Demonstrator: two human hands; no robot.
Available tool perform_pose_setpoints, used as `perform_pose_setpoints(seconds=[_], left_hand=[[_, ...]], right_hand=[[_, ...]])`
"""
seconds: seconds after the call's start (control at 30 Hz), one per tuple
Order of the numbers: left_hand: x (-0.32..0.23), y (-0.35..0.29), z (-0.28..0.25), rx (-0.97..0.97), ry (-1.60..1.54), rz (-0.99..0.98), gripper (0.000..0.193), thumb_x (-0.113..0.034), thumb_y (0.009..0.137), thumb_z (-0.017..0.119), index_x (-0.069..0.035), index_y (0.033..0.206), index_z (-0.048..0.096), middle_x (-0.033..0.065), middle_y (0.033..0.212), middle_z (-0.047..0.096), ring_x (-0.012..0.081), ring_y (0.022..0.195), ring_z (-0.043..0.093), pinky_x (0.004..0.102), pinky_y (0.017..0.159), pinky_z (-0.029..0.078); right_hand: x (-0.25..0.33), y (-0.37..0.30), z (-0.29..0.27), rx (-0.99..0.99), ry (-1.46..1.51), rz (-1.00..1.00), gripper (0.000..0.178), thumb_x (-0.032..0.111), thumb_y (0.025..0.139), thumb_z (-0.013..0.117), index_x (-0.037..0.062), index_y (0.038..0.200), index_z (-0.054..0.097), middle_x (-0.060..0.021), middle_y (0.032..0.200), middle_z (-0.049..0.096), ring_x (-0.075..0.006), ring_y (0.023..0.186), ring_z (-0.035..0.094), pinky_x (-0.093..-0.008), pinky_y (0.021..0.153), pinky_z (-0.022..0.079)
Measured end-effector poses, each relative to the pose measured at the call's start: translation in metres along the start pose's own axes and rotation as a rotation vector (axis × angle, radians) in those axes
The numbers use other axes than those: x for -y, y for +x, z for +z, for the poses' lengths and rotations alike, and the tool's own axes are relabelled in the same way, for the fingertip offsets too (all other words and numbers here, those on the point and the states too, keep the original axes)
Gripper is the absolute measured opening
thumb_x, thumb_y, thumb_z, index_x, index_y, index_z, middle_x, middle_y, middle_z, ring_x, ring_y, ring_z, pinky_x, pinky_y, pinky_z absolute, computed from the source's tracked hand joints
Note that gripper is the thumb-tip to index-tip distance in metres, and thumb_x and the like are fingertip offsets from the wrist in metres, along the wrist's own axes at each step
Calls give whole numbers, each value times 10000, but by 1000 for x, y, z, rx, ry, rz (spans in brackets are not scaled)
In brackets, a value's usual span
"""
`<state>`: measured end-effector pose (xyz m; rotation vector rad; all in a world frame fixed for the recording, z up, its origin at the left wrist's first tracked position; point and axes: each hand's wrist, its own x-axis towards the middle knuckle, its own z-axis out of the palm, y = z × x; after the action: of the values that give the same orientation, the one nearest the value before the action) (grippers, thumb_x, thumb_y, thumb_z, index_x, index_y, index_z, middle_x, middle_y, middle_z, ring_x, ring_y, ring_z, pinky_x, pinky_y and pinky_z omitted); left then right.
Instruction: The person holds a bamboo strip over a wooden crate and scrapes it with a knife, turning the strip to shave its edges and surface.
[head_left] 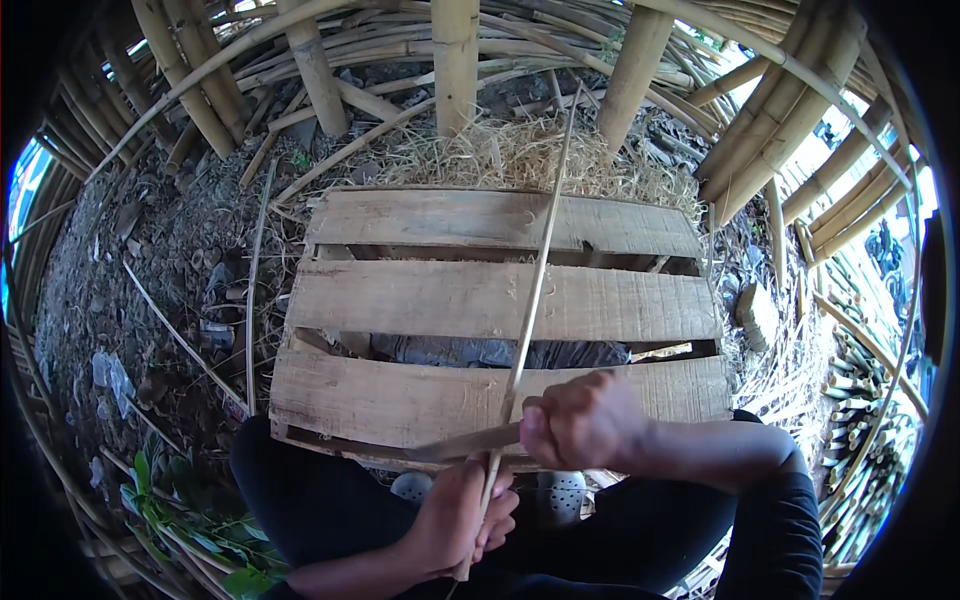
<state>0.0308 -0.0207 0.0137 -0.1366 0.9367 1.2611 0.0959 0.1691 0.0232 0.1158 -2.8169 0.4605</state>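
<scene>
My left hand (455, 515) is closed around the lower part of a long, thin bamboo strip (533, 300), just in front of the near edge of a slatted wooden crate (400, 300). The strip slants up and away over the crate's boards, its far tip above the dry shavings behind. In my right hand (590, 420) is a knife (465, 442), gripped in a fist over the nearest board. Its blade points left and crosses the strip a little above my left hand. The right fist covers most of the handle.
Dry bamboo shavings (500, 155) lie behind the crate, among upright bamboo poles (455, 70). Cut bamboo pieces (860, 420) are piled at the right. Leafy green stems (190, 510) lie at the lower left, beside my bent leg (310, 500). Litter and loose strips cover the left ground.
</scene>
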Motion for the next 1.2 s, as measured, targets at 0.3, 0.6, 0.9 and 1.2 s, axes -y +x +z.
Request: perform_pose_setpoints(seconds=[0.3, 0.6, 0.9, 1.2], left_hand=[[4, 3, 1, 18, 28, 112, 454, -500, 1018, 214, -142, 802, 391, -21, 470, 284, 87, 343, 242, 229, 362, 232], [6, 5, -1, 39, 33, 92, 474, -510, 1015, 206, -134, 793, 388, -22, 474, 298, 86, 347, 267, 235, 357, 247], [10, 3, 1, 59, 38, 113, 460, -485, 1024, 178, -130, 815, 384, -19, 478, 294, 88, 344, 258, 231, 357, 250], [6, 0, 8, 10, 75, 105, 466, -493, 1021, 177, -134, 806, 381, -21, 482, 287, 85, 346, 242, 227, 351, 251]], right_hand=[[-31, 9, 8, 12, -42, 92, 357, 123, 843, 509, 70, 491, 539, -67, 416, 499, -222, 309, 476, -363, 343, 430], [-51, 11, 8, -12, -55, 166, 401, 150, 870, 518, 80, 475, 502, -73, 423, 507, -235, 308, 467, -366, 363, 437], [-67, 22, 11, -169, -282, 90, 524, 243, 950, 431, 141, 436, 411, -13, 391, 477, -174, 285, 432, -362, 359, 435], [-107, 22, 13, 58, -611, 53, 451, 280, 966, 413, 104, 568, 532, -28, 427, 503, -171, 310, 457, -352, 344, 428]])
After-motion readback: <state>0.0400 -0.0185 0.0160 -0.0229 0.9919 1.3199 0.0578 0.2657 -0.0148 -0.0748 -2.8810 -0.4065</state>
